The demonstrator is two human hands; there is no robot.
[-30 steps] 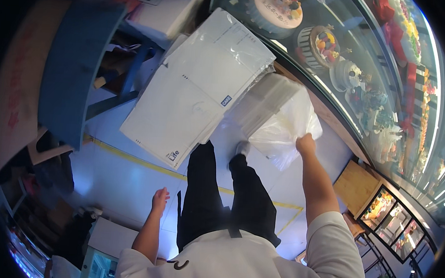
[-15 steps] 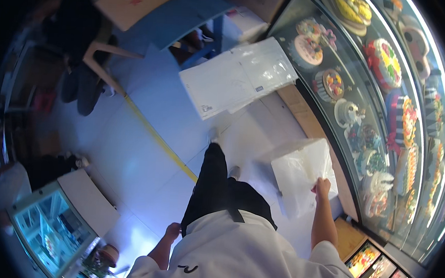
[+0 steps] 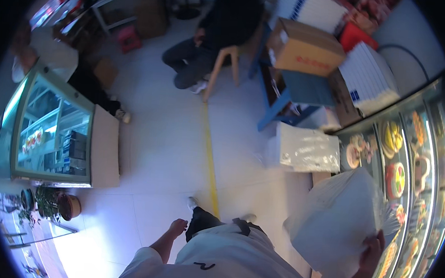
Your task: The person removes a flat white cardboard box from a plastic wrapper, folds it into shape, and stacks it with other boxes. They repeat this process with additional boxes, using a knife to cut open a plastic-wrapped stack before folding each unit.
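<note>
On my right, a large white package in clear plastic wrap [image 3: 337, 222] hangs beside the lit cake display case [image 3: 424, 166]. My right hand [image 3: 372, 252] grips the wrap at the package's near right edge. What lies inside the wrap is hard to make out. By my left hip, my left hand [image 3: 178, 228] hangs with loosely curled fingers, slightly apart and holding nothing. A second white plastic-wrapped stack [image 3: 311, 150] lies ahead on the right, against the display case.
A blue table [image 3: 307, 88] bears a cardboard box [image 3: 309, 47], with white stacks [image 3: 371, 79] beside it. Ahead, a person [image 3: 229, 22] sits on a wooden stool [image 3: 221, 70]. Left stand a glass cabinet [image 3: 105, 147], another person [image 3: 54, 52] and potted plants [image 3: 69, 207]. Yellow tape [image 3: 209, 148] crosses the floor.
My view has swung left. My right hand has raised the white package, which now looks nearer and covers part of the display case. My left hand still hangs at my side.
</note>
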